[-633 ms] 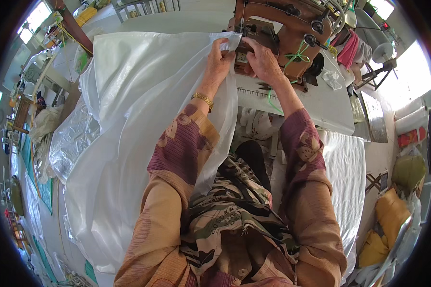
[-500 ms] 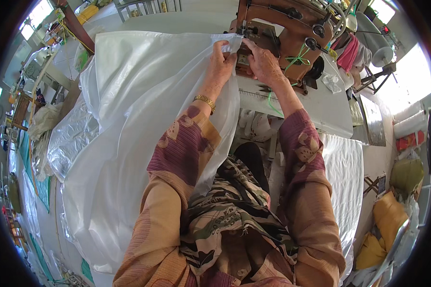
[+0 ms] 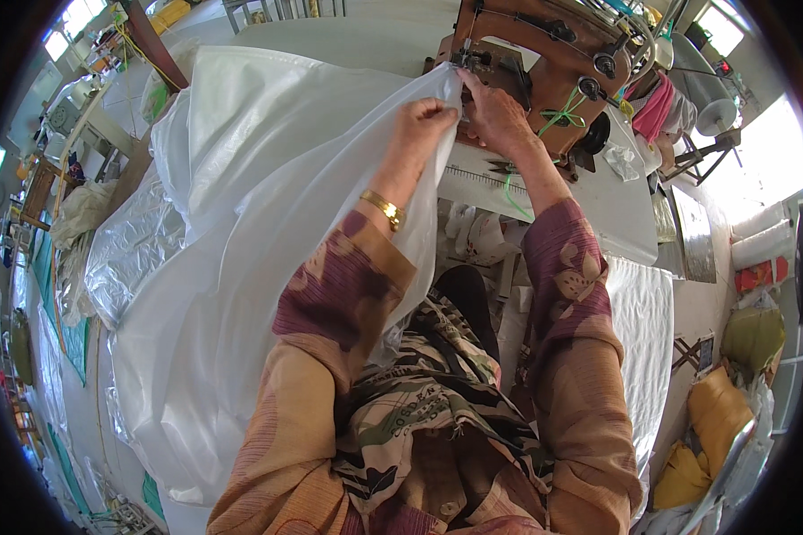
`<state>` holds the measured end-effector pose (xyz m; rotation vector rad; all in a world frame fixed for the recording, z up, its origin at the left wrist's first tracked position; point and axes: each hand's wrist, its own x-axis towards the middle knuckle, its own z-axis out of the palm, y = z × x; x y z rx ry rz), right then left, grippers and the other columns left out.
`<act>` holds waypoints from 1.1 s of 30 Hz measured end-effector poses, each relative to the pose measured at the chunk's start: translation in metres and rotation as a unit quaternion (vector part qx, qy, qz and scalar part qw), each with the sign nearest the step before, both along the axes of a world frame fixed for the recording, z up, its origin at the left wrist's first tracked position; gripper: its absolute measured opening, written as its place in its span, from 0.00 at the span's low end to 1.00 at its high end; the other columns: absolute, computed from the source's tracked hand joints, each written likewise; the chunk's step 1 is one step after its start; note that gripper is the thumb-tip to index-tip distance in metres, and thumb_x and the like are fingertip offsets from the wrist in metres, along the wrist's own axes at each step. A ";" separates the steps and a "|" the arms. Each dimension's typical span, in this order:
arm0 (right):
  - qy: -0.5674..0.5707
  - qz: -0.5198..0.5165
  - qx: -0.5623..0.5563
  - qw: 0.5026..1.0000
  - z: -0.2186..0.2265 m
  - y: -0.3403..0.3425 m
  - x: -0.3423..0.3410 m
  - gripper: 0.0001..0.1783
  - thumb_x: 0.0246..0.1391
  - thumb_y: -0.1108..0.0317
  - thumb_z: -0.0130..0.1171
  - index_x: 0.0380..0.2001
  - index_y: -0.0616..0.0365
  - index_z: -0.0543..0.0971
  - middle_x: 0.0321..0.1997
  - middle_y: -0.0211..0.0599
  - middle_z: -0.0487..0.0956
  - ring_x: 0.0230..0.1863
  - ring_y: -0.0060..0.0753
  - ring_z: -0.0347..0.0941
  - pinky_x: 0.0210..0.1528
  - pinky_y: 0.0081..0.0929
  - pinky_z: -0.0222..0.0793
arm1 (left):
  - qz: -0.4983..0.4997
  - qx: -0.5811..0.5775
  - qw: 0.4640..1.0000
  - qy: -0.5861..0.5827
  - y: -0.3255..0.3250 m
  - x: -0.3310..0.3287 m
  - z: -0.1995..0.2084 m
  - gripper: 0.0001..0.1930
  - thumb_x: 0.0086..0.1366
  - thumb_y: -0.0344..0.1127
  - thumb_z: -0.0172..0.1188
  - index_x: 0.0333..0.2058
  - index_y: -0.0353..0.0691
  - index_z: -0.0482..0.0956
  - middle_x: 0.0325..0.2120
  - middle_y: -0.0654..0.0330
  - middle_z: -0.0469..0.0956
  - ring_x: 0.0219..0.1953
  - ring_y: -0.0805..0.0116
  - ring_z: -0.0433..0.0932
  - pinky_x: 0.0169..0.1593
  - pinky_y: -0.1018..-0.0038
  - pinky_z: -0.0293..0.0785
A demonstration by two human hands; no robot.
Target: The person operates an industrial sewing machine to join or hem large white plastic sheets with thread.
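A large sheet of shiny white fabric (image 3: 250, 192) spreads over the table's left side and drops toward my lap. Its gathered corner runs up to the needle area of a brown sewing machine (image 3: 544, 40). My left hand (image 3: 422, 129) is closed on the fabric's right edge, fingers curled in a pinch, a short way below the needle. Close by the presser foot, my right hand (image 3: 500, 114) grips the same edge, its index finger stretched along the fabric; its lower fingers are partly hidden.
Small scissors (image 3: 501, 167) lie beside a ruler strip (image 3: 482, 176) on the table's near edge. A green ribbon (image 3: 562, 116) is tied to the machine. White cloth (image 3: 642, 343) hangs at my right, and clear plastic film (image 3: 134, 254) lies at the left.
My left hand has slid back from the needle along the edge and curled into a tighter pinch. The fabric's corner is pulled into a narrower fold. My right hand stays near the needle.
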<state>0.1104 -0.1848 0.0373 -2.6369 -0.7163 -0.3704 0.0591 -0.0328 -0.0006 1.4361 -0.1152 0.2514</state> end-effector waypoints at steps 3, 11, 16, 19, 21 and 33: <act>0.163 0.043 0.142 0.975 0.007 -0.005 -0.006 0.32 0.58 0.73 0.43 0.67 0.52 0.62 0.25 0.47 0.82 0.21 0.37 0.81 0.35 0.35 0.77 | -0.103 -0.101 0.986 0.080 0.014 0.000 -0.004 0.09 0.62 0.34 0.65 0.32 0.32 0.82 0.24 0.67 0.78 0.25 0.80 0.72 0.29 0.80 0.68; 0.073 0.043 0.068 0.994 0.002 -0.006 -0.001 0.32 0.58 0.73 0.42 0.67 0.52 0.62 0.26 0.49 0.82 0.23 0.38 0.81 0.38 0.34 0.77 | -0.051 0.008 0.999 -0.013 0.013 0.003 -0.024 0.10 0.62 0.33 0.66 0.36 0.32 0.82 0.26 0.66 0.79 0.26 0.77 0.74 0.30 0.78 0.69; -0.029 -0.006 -0.070 0.997 0.006 0.000 -0.009 0.33 0.58 0.71 0.45 0.68 0.49 0.61 0.37 0.57 0.82 0.39 0.54 0.81 0.45 0.45 0.74 | 0.092 0.306 0.945 -0.066 0.008 -0.010 -0.011 0.13 0.58 0.30 0.64 0.41 0.32 0.80 0.25 0.54 0.81 0.27 0.66 0.78 0.35 0.69 0.73; 0.012 -0.039 -0.113 0.993 0.009 0.008 -0.014 0.34 0.58 0.71 0.47 0.69 0.52 0.59 0.43 0.60 0.80 0.47 0.60 0.77 0.50 0.50 0.72 | 0.148 0.318 0.934 -0.062 0.001 -0.022 0.001 0.16 0.59 0.28 0.60 0.47 0.35 0.79 0.28 0.49 0.81 0.29 0.55 0.79 0.38 0.64 0.74; -0.036 -0.041 -0.123 0.991 0.003 0.012 -0.011 0.35 0.57 0.71 0.49 0.69 0.54 0.57 0.42 0.59 0.81 0.46 0.61 0.77 0.50 0.52 0.71 | 0.165 0.320 0.927 -0.101 -0.004 -0.027 0.003 0.17 0.60 0.27 0.58 0.49 0.35 0.77 0.29 0.49 0.80 0.31 0.51 0.79 0.39 0.62 0.74; -0.086 -0.066 -0.162 0.981 -0.001 0.016 -0.001 0.44 0.54 0.62 0.57 0.71 0.52 0.50 0.48 0.56 0.79 0.53 0.56 0.76 0.56 0.53 0.68 | 0.177 0.406 0.882 -0.158 -0.009 -0.023 0.018 0.15 0.60 0.27 0.56 0.46 0.34 0.78 0.35 0.44 0.78 0.37 0.40 0.77 0.41 0.53 0.73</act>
